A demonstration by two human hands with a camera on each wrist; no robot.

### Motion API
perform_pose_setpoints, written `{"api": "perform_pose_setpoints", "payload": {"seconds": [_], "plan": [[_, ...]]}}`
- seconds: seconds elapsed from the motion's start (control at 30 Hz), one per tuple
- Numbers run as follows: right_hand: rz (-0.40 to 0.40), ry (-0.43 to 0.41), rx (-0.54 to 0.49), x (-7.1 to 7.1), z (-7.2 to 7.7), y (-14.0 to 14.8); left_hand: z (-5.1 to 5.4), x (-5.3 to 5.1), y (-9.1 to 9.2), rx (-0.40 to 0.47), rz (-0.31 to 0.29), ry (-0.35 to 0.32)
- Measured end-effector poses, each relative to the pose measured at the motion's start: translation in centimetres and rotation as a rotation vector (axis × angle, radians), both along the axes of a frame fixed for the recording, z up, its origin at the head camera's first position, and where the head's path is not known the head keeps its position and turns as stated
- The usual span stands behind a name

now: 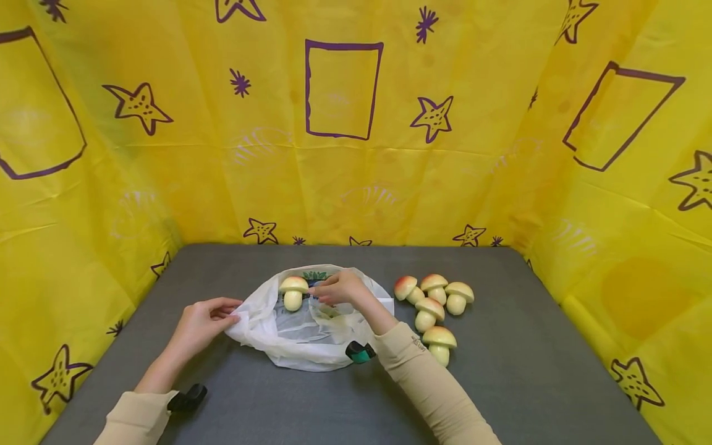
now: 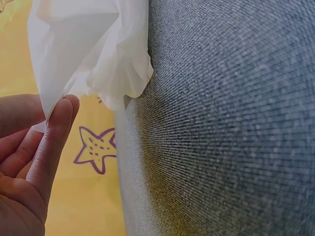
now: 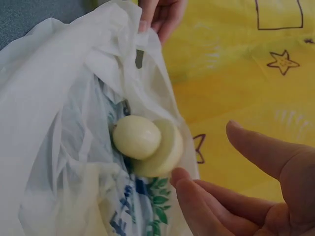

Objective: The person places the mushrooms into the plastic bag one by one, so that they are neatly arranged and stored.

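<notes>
A white plastic bag (image 1: 311, 355) lies with its mouth spread wide. My left hand (image 1: 201, 324) pinches the bag's left edge between thumb and fingers, as the left wrist view shows up close. Inside the mouth sits a toy mushroom (image 1: 292, 293) with a pale stem and a yellow cap tinged red. My right hand (image 1: 340, 288) reaches over the bag beside this mushroom. In the right wrist view its thumb and fingers (image 3: 202, 209) are apart with nothing between them, the fingertips close to the mushroom cap (image 3: 170, 152). A yellowish shape shows dimly through the plastic below the right hand.
Several more toy mushrooms (image 1: 427, 314) lie in a group to the right of the bag, near my right forearm. The grey tabletop (image 1: 517, 371) is walled by yellow cloth (image 1: 345, 185) with purple drawings at the back and both sides.
</notes>
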State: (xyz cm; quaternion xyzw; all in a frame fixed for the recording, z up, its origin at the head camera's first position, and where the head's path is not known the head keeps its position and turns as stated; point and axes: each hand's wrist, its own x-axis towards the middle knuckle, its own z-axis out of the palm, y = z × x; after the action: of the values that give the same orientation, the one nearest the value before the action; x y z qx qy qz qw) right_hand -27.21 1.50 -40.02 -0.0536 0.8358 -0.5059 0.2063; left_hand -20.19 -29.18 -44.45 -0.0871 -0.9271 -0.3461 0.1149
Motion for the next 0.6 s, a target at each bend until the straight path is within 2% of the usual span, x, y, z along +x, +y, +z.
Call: {"api": "perform_pose_setpoints", "payload": {"seconds": [0.17, 0.6], "plan": [[0.03, 0.051, -0.059, 0.8, 0.9, 1.6, -0.1, 0.0, -0.1, 0.001, -0.01, 0.018], [0.069, 0.129, -0.086, 3.1, 2.7, 5.6, -0.2, -0.1, -0.1, -0.014, -0.016, 0.024]]}}
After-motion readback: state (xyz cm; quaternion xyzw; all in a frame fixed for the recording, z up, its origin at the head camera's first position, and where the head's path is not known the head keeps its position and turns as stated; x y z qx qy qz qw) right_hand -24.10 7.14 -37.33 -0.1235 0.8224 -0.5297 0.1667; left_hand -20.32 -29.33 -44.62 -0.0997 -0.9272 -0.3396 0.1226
